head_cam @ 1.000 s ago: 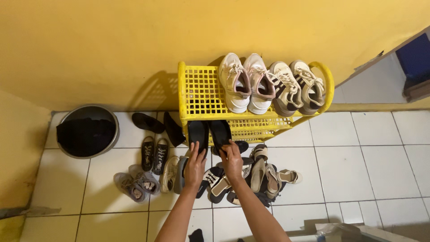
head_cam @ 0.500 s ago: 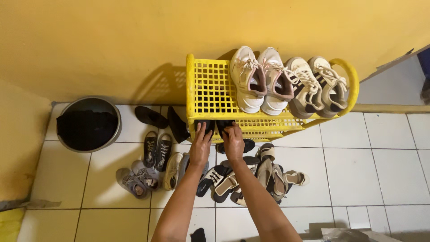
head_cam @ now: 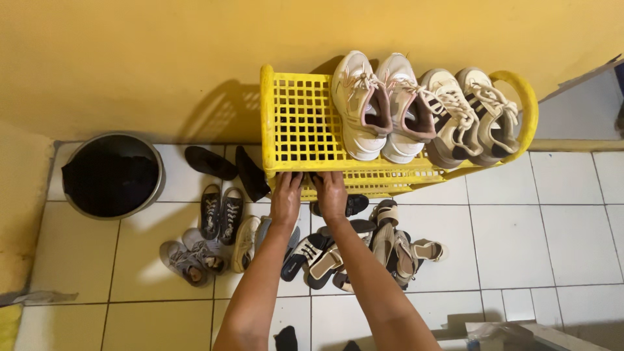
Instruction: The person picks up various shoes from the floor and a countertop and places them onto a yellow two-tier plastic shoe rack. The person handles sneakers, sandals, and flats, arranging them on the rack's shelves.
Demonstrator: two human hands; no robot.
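Both hands, left (head_cam: 286, 197) and right (head_cam: 331, 193), press flat on black shoes (head_cam: 305, 178) under the yellow rack (head_cam: 296, 123).

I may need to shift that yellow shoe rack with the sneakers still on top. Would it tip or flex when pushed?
The yellow rack looks like thin plastic lattice, so probably light and a little flexible. Both sneaker pairs sit on its right side, so that end likely weighs more and the shoes could slide.
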